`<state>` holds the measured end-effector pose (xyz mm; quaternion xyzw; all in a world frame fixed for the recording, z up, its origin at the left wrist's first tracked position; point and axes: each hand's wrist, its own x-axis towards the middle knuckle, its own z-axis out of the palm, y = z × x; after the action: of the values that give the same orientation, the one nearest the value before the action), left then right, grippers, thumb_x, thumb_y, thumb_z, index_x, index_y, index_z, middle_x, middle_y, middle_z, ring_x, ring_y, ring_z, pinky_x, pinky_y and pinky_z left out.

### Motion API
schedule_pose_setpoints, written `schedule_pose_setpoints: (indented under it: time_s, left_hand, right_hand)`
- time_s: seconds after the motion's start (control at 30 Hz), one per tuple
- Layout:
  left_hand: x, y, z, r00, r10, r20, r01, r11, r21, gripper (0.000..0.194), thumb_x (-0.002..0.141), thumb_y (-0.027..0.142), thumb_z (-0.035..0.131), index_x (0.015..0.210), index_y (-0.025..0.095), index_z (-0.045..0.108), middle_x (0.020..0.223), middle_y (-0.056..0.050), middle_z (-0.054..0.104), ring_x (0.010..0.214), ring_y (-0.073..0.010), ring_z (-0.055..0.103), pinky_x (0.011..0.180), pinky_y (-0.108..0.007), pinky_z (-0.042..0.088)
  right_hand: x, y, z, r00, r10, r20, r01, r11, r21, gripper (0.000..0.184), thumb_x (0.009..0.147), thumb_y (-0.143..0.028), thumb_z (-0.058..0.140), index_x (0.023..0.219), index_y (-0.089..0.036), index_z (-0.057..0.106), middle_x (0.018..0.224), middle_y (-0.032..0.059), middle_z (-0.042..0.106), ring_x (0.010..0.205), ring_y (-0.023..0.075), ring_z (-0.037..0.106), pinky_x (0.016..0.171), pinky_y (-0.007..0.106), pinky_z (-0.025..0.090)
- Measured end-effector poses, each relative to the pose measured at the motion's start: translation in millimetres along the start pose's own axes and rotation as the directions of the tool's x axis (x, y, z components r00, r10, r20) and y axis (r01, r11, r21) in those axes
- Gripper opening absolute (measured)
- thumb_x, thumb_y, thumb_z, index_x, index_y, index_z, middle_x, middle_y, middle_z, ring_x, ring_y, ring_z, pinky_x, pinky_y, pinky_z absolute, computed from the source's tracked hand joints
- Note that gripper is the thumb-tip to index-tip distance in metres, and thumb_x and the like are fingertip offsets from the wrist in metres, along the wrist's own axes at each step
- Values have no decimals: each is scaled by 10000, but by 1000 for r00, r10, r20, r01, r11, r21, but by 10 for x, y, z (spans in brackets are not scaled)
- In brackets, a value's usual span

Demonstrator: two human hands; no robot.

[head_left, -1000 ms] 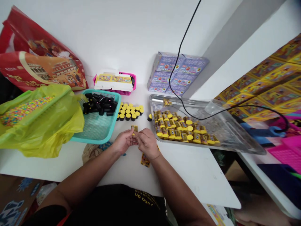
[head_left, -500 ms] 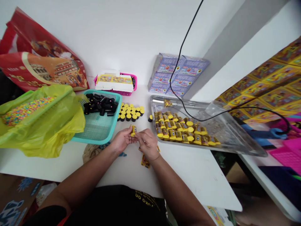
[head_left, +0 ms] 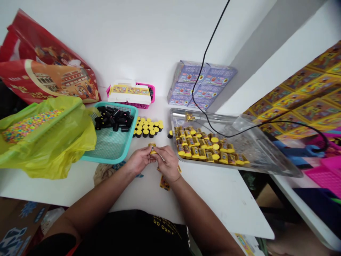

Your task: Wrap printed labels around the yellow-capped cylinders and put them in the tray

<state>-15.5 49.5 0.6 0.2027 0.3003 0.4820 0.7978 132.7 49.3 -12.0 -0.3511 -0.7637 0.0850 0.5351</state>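
Observation:
Between my two hands is a small canister with a yellow printed label (head_left: 152,147), held above the white table. My left hand (head_left: 140,158) is closed on its left side. The fingertips of my right hand (head_left: 167,160) press on its right side. Under my right wrist lie yellow printed labels (head_left: 164,182), partly covered by the hand. Just beyond my hands stand several black canisters with yellow caps (head_left: 145,128) in rows. A single capped canister (head_left: 170,134) stands apart, beside the metal tray (head_left: 266,165), which holds many labelled yellow canisters (head_left: 202,144).
A teal basket (head_left: 106,144) with black canisters stands left, touching a yellow plastic bag (head_left: 66,138) with colourful beads. Behind are a pink basket (head_left: 152,93), purple boxes (head_left: 199,83) and a red bag (head_left: 61,78). A black cable (head_left: 198,76) hangs across the tray.
The canister has turned and tilted in my fingers. My right fingers have moved from its lower edge up against its side. The things on the table have stayed put.

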Motion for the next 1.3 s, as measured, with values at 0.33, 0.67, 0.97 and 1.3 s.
schedule_pose_setpoints:
  time_s: [0.33, 0.67, 0.97, 1.3]
  left_hand:
    - [-10, 3, 33, 1000, -11, -20, 11, 1000, 15, 237, 790, 307, 690, 948, 140, 633, 745, -36, 646, 639, -125, 606, 653, -257, 461]
    - [11, 13, 50, 983, -23, -181, 41, 994, 97, 297, 764, 380, 706, 753, 166, 500, 624, -4, 618, 516, -123, 585, 525, -228, 420]
    - [-5, -55, 71, 964, 70, -255, -19, 981, 195, 294, 654, 301, 779, 763, 165, 542, 670, 16, 652, 554, -114, 592, 536, -223, 425]
    - [27, 35, 54, 985, -70, -160, 101, 975, 196, 210, 904, 320, 472, 926, 135, 571, 705, -98, 682, 552, -179, 625, 489, -251, 456]
  right_hand:
    - [0, -2, -8, 999, 32, 16, -32, 999, -22, 154, 893, -175, 554, 955, -227, 685, 721, 31, 622, 698, 171, 578, 641, 321, 492]
    - [-9, -13, 25, 939, 293, 178, -314, 943, 106, 205, 912, -280, 531, 1075, -208, 633, 882, 28, 666, 771, 148, 624, 727, 280, 508]
    - [101, -73, -46, 887, 332, 321, -323, 943, -81, 174, 743, -202, 699, 912, -208, 656, 783, -14, 584, 733, 134, 572, 699, 241, 471]
    - [176, 88, -304, 849, 528, -16, -526, 849, 52, 286, 725, -324, 683, 966, -188, 608, 736, -41, 556, 610, 102, 517, 575, 210, 443]
